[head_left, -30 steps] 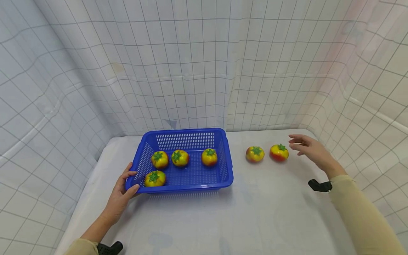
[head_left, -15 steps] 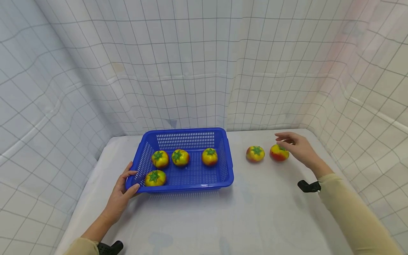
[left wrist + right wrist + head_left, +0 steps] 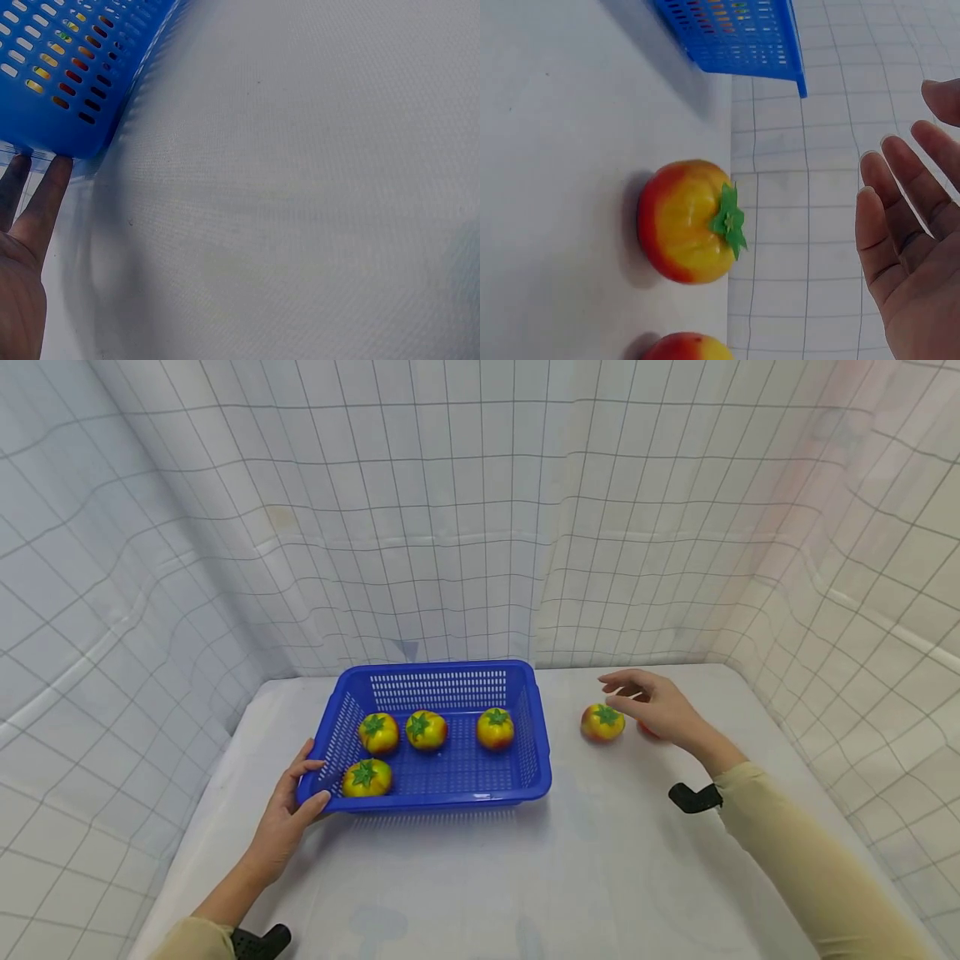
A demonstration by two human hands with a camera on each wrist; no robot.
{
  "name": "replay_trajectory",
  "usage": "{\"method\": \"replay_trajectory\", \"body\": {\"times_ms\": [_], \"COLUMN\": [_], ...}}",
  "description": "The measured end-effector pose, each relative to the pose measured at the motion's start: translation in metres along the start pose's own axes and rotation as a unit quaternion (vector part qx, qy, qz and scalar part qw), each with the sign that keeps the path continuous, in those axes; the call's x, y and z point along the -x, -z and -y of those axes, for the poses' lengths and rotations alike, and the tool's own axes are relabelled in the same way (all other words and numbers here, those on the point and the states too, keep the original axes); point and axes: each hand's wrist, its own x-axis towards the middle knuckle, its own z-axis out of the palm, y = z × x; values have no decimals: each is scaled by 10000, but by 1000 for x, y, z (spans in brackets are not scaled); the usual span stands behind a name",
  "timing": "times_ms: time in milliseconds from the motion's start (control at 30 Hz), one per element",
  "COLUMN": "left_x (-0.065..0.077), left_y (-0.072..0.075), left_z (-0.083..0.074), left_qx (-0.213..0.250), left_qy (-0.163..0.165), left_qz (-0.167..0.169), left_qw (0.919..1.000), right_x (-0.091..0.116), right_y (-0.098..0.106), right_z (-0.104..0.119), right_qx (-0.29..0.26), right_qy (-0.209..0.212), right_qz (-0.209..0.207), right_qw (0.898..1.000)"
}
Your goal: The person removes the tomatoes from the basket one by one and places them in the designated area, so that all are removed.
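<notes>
In the head view my left hand (image 3: 281, 818) grips the near-left corner of a blue plastic basket (image 3: 442, 797), thumb on the front rim and fingers over the left side. Several shiny yellow-and-red toy fruits (image 3: 495, 729) with green leafy tops sit inside. Two matching fruits rest on the table to the right. Over them hovers my right hand (image 3: 656, 706), fingers loosely bent and holding nothing. Its fingertips overlap the nearer-to-basket fruit (image 3: 602, 724); the rightmost fruit (image 3: 648, 732) is mostly hidden behind the hand. The right wrist view shows the palm (image 3: 930, 292) apart from the fruit (image 3: 686, 221).
A white cloth covers the table (image 3: 480, 885). White grid-patterned curtains (image 3: 450, 527) enclose it at the back and both sides. The basket's right wall (image 3: 536, 735) stands a short way left of the loose fruits.
My right hand has moved left from beside the rightmost fruit, passing over it to the other loose fruit. The left hand, basket and fruits have stayed in place.
</notes>
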Motion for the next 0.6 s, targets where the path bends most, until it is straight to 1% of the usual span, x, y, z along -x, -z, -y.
{"method": "replay_trajectory", "body": {"times_ms": [233,400,600], "left_x": [0,1,1], "left_y": [-1,-1,0], "left_z": [-1,-1,-1], "left_qx": [-86,-40,21], "left_qy": [-23,-20,-5], "left_qz": [-1,4,7], "left_qw": [10000,10000,10000], "right_x": [-12,-20,-30], "right_y": [-18,-30,-45], "right_z": [16,26,41], "right_qx": [-93,-105,-44], "right_qy": [157,318,333], "right_qz": [313,465,677], "right_qw": [9993,9984,9971]}}
